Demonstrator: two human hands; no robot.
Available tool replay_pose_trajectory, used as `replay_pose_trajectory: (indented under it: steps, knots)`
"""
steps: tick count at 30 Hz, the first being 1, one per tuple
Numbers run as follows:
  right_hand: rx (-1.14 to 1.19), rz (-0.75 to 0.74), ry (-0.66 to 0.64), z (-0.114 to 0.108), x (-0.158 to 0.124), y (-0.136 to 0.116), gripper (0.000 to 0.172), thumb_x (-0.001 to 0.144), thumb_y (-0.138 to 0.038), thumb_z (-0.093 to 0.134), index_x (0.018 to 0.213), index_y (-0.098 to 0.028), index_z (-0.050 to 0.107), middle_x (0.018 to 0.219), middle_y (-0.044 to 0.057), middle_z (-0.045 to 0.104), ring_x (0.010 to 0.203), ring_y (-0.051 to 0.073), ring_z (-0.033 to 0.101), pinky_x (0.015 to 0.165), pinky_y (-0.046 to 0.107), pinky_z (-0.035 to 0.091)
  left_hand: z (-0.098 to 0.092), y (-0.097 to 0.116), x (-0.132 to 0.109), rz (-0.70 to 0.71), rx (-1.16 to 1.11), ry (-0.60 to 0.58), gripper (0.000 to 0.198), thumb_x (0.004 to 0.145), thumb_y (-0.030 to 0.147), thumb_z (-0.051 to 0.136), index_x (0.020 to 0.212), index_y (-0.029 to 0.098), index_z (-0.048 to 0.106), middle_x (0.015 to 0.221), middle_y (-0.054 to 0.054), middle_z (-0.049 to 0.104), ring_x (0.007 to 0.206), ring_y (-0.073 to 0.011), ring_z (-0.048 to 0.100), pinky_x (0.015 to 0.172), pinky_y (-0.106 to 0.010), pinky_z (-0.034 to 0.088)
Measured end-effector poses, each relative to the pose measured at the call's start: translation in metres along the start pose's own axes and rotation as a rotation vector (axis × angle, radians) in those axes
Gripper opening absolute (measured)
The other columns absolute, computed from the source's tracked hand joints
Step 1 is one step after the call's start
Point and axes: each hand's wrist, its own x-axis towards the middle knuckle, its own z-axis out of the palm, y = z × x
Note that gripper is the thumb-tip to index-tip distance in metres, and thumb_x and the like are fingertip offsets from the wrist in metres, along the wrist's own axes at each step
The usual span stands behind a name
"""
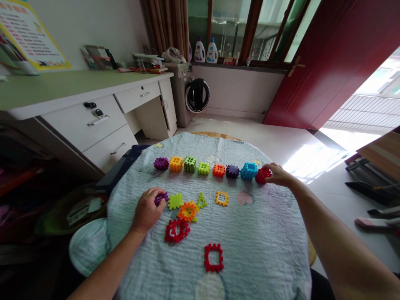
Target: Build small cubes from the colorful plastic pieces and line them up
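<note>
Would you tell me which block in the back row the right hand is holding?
The red block at the row's right end: the right hand grips it, and no other block in that row is red or touched.

The left hand point(148, 211), towards 8 o'clock, and the right hand point(278, 174), towards 3 o'clock, are bare, as are both smooth forearms point(325, 225), each slimmer by the hand and broader lower down. Near-black cloth point(321, 286), apparently legwear, shows between 4 and 5 o'clock
</note>
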Motion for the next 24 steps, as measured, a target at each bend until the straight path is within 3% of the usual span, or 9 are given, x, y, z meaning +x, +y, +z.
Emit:
replay_pose_trajectory:
  steps: [10,13,17,21,23,24]
  knots:
    - [-0.051,0.000,-0.016,0.003,-0.001,-0.001,0.052,0.062,-0.026,0.068,0.114,-0.025,0.067,0.112,0.010,0.059,0.103,0.027,0.054,0.088,0.040,0.045,0.001,0.000,-0.001,-0.013,0.003,0.002,0.015,0.075,0.023,0.051,0.088,0.021,0.059,0.095,-0.007,0.066,0.096,-0.0251,0.060,0.092,-0.040,0.047]
    - [-0.059,0.036,-0.016,0.001,-0.004,-0.002,0.062,0.063,-0.028,0.068,0.124,-0.024,0.062,0.119,0.013,0.057,0.108,0.030,0.053,0.091,0.042,0.045,0.001,-0.001,-0.001,-0.006,0.011,0.004,0.015,0.076,0.023,0.051,0.088,0.021,0.060,0.096,-0.007,0.066,0.096,-0.0250,0.060,0.092,-0.040,0.047]
    - [0.017,0.061,0.136,-0.006,-0.024,-0.011,0.073,0.065,-0.034,0.068,0.135,-0.020,0.052,0.127,0.016,0.052,0.114,0.035,0.052,0.093,0.046,0.045,0.001,-0.001,-0.001,0.000,0.016,0.004,0.015,0.075,0.022,0.051,0.088,0.021,0.060,0.095,-0.007,0.065,0.096,-0.0248,0.060,0.093,-0.039,0.046]
    - [0.264,0.018,0.443,-0.003,-0.067,-0.045,0.054,0.075,-0.039,0.060,0.126,-0.021,0.056,0.122,0.015,0.056,0.104,0.029,0.059,0.081,0.042,0.053,0.001,0.001,-0.001,-0.011,0.023,-0.009,0.016,0.075,0.023,0.052,0.089,0.021,0.060,0.097,-0.007,0.066,0.097,-0.0245,0.059,0.093,-0.039,0.046]
    - [0.372,-0.018,0.476,0.007,-0.092,-0.076,0.040,0.077,-0.037,0.057,0.115,-0.022,0.060,0.113,0.011,0.061,0.091,0.023,0.062,0.075,0.038,0.054,0.001,0.002,-0.002,-0.011,0.036,-0.022,0.018,0.074,0.023,0.054,0.091,0.021,0.061,0.100,-0.007,0.066,0.099,-0.0246,0.059,0.094,-0.039,0.046]
    - [0.406,-0.047,0.430,0.014,-0.105,-0.093,0.035,0.078,-0.035,0.056,0.110,-0.022,0.061,0.106,0.009,0.063,0.083,0.021,0.062,0.071,0.036,0.053,0.000,0.003,-0.002,-0.009,0.043,-0.029,0.019,0.074,0.023,0.054,0.092,0.021,0.061,0.101,-0.007,0.066,0.101,-0.0247,0.059,0.095,-0.039,0.046]
